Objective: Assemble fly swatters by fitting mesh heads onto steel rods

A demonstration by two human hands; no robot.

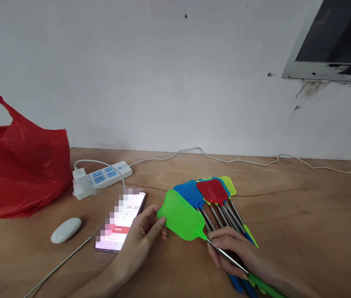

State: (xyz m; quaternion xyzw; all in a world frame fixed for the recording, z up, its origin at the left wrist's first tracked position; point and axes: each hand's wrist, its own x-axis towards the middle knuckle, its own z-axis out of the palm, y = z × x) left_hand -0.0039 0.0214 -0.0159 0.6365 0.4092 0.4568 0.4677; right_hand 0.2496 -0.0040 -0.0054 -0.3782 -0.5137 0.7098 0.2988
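A green fly swatter [181,215] with a perforated head, a metal shaft and a green handle is held slantwise above the table. My left hand [146,231] pinches the left edge of its head between thumb and fingers. Around the metal shaft, just below the head, my right hand [236,250] is closed. Behind it lies a fanned pile of several fly swatters: a blue head [189,193], a red head [213,191] on top, and a yellow one [228,186] at the right. Their handles run toward me, partly hidden under my right hand.
A phone [128,217] with a lit screen lies left of my left hand. Farther left are a white oval object [66,230], a power strip [110,176] with a plugged-in charger, and a red plastic bag [22,165]. A white cable [225,161] runs along the wall.
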